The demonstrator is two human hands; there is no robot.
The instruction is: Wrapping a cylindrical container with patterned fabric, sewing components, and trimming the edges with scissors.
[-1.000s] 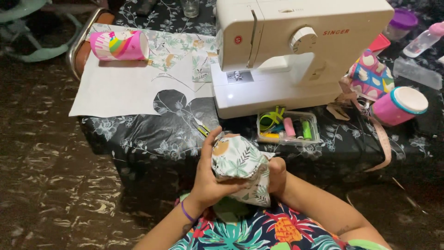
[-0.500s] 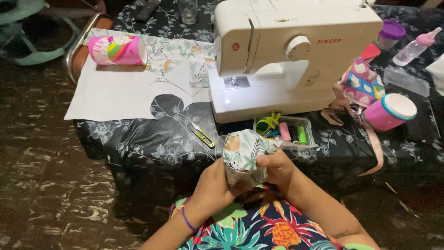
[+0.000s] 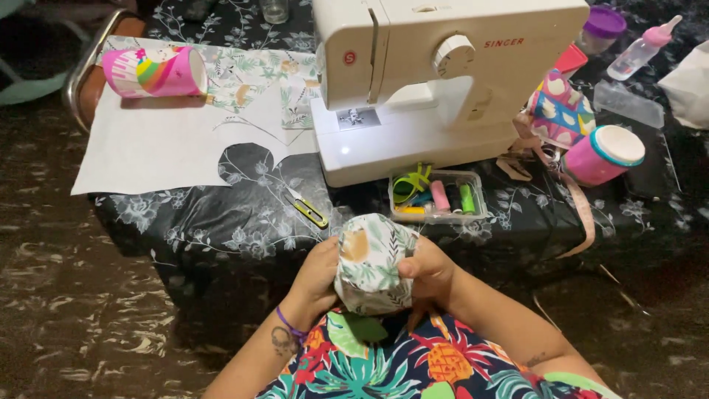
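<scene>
Here, closest to the camera, a lap in a bright tropical-print garment (image 3: 413, 366) fills the bottom edge, and just above it both hands close around a small fabric pouch (image 3: 373, 262). The pouch is rounded and puffy, made of pale cloth printed with green leaves and a tan patch near its upper left; it stands roughly upright between the palms, in front of the table's near edge. The left hand (image 3: 317, 277) clasps its left side, fingers curled against the cloth, with a purple band at the wrist. The right hand (image 3: 428, 273) grips the right side, thumb pressed into the fabric.

Just beyond, on the table covered with a dark floral cloth (image 3: 221, 214), lie yellow-handled thread snips (image 3: 308, 209) and a clear tray (image 3: 437, 198) holding spools and ribbon in green, pink and yellow. Behind these stands a white sewing machine (image 3: 443, 74), its lamp lit over the needle plate. To its left lie a white paper sheet (image 3: 155, 148) and leaf-print fabric pieces (image 3: 258, 74), with a pink printed cylinder (image 3: 155, 72) on its side. To the right sit a pink lidded cup (image 3: 602, 154), a colourful patterned pouch (image 3: 560, 111) and, farthest back, a baby bottle (image 3: 641, 49).
</scene>
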